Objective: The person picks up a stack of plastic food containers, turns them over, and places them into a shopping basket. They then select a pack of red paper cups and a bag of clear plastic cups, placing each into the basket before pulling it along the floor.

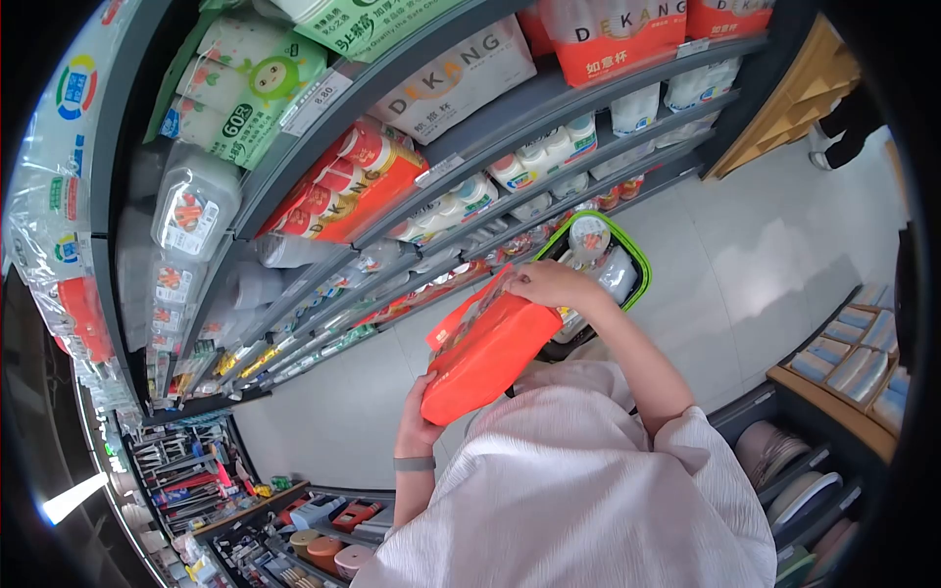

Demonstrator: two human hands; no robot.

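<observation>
Held in front of my body is a bright red plastic pack (500, 358) with a clear side and a loose red strip along its upper edge; what it contains is not clear. My left hand (420, 404), wearing a grey wristband, grips its lower left end. Closed over the upper right end is my right hand (557, 285). Just beyond my right forearm, a black shopping basket with a bright green rim (642, 257) stands on the floor. Inside the basket are a round-topped container (589, 238) and clear-wrapped goods (617, 274), partly hidden by my arm.
Shelves on the left carry red cup packs (343, 186), a green-printed pack (245, 83) and clear containers (196, 211). Wooden-edged shelving (833, 402) with bowls is at right. Tools hang at lower left (191, 480). Another person's leg (843, 137) shows at upper right.
</observation>
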